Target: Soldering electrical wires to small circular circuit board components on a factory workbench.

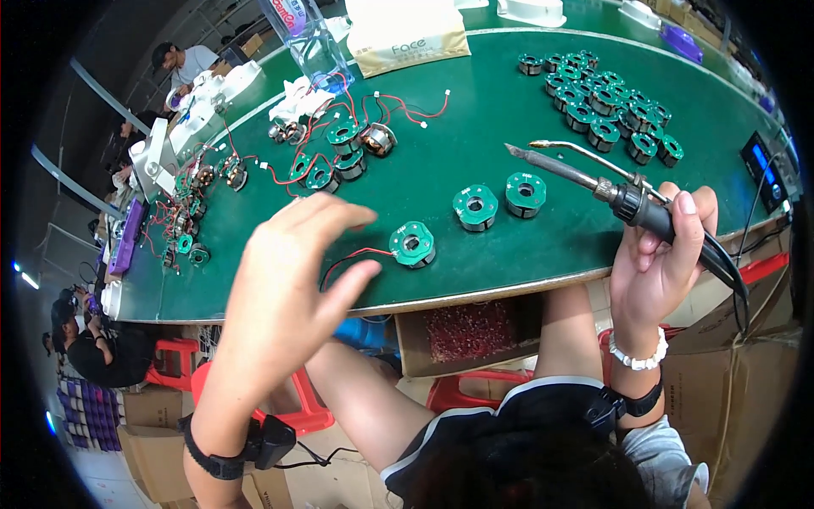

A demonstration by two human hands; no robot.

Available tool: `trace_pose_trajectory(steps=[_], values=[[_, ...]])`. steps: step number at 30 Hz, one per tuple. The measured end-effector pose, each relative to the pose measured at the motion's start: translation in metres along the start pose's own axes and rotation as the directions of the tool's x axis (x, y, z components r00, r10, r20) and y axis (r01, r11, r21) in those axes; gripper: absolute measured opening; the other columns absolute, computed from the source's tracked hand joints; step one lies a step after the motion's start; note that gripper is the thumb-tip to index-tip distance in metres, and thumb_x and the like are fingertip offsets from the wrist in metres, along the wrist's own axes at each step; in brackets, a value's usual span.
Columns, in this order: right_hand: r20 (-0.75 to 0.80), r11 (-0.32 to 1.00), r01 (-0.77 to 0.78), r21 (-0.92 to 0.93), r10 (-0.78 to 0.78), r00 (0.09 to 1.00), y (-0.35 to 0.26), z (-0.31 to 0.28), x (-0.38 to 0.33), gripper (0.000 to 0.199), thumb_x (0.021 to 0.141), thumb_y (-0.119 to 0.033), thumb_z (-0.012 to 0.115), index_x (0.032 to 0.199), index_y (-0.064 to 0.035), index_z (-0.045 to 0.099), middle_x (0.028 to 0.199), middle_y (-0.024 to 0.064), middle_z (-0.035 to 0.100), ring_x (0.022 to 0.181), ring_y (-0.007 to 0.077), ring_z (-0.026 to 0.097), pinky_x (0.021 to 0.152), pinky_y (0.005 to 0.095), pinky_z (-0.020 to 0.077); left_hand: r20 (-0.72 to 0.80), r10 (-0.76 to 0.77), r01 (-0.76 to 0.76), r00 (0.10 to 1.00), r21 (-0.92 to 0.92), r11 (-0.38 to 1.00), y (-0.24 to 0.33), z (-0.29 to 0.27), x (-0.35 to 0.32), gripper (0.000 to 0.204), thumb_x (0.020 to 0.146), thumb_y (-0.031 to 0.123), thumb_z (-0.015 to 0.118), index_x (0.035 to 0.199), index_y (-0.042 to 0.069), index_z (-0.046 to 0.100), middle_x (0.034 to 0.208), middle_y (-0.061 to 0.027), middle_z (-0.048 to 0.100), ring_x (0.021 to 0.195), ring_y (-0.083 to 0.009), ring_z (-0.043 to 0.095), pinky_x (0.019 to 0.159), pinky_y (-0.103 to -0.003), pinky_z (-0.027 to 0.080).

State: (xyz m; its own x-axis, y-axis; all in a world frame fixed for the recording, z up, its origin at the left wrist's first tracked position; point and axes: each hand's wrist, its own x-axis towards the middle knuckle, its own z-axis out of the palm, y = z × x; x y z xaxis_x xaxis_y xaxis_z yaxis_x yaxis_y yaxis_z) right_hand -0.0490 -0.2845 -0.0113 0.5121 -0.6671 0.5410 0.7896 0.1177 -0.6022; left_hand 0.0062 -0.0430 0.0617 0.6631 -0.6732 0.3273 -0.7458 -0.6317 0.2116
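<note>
My right hand (pixel 666 254) grips a soldering iron (pixel 642 212), its tip pointing up and left above the green table. A thin metal feed tube runs along the iron. My left hand (pixel 297 254) is open, thumb and fingers apart, just left of a small motor stator with a round green circuit board (pixel 412 244). A red wire (pixel 366 251) leads from that board toward the hand. Two more board-topped stators, one at the middle (pixel 475 208) and one farther right (pixel 526 194), stand between my hands. Nothing shows between the left fingers.
Many board-topped stators (pixel 604 100) cluster at the back right. Wired ones (pixel 348 136) lie at the back left, near a plastic bottle (pixel 314 42) and a tissue pack (pixel 407 38). A soldering station (pixel 766 174) sits at right. A cardboard box (pixel 411 339) is below the table edge.
</note>
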Motion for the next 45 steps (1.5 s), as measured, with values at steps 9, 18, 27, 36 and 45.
trace_pose_trajectory(steps=[9,18,27,36,45], values=[[0.066,0.995,-0.068,-0.078,0.073,0.995,0.0,0.006,0.001,0.021,0.085,-0.011,0.043,0.067,-0.0099,0.031,0.053,-0.0001,0.038,0.037,0.0019,0.023,0.032,0.0146,0.0186,0.098,-0.261,0.279,0.96,-0.371,0.886,-0.008,0.006,-0.001,0.008,0.075,0.005,0.058,0.074,-0.002,0.054,0.068,-0.0011,0.055,0.062,-0.0054,0.049,0.057,-0.019,0.04],[0.015,0.999,-0.042,0.025,0.042,0.999,-0.002,0.002,0.003,0.02,0.082,-0.008,0.049,0.07,-0.0086,0.033,0.054,0.0003,0.04,0.04,0.003,0.033,0.035,0.0158,0.0245,-0.143,-0.05,0.003,0.988,-0.314,0.949,0.009,0.05,0.049,0.007,0.074,0.005,0.058,0.072,-0.001,0.056,0.061,-0.0016,0.053,0.056,-0.0046,0.047,0.047,-0.018,0.035],[0.004,0.98,-0.095,-0.177,0.097,0.995,-0.002,0.011,0.008,0.021,0.078,-0.006,0.055,0.068,-0.008,0.038,0.057,-0.0012,0.043,0.044,0.0024,0.035,0.039,0.0143,0.0271,-0.034,-0.255,0.199,0.966,-0.53,0.824,-0.007,0.046,0.048,0.009,0.074,0.006,0.058,0.074,-0.003,0.057,0.062,0.0009,0.051,0.054,-0.0031,0.042,0.048,-0.018,0.036],[0.103,0.959,-0.067,-0.275,0.098,0.99,0.004,0.011,0.009,0.022,0.081,-0.007,0.051,0.068,-0.0097,0.033,0.056,-0.0022,0.038,0.043,0.0023,0.031,0.038,0.0152,0.0245,-0.035,-0.276,0.222,0.96,-0.506,0.834,-0.006,0.039,0.051,0.009,0.076,0.007,0.057,0.073,-0.001,0.055,0.064,0.0022,0.05,0.06,-0.0031,0.043,0.053,-0.017,0.034],[0.091,0.955,-0.146,-0.259,0.175,0.98,0.002,0.011,0.009,0.024,0.077,-0.006,0.057,0.065,-0.0083,0.037,0.057,-0.0035,0.041,0.046,0.0013,0.035,0.042,0.0152,0.0276,-0.17,-0.204,0.124,0.964,-0.392,0.911,0.004,0.038,0.051,0.005,0.068,0.003,0.057,0.066,-0.001,0.054,0.057,-0.0011,0.048,0.054,-0.0067,0.043,0.047,-0.02,0.032]])
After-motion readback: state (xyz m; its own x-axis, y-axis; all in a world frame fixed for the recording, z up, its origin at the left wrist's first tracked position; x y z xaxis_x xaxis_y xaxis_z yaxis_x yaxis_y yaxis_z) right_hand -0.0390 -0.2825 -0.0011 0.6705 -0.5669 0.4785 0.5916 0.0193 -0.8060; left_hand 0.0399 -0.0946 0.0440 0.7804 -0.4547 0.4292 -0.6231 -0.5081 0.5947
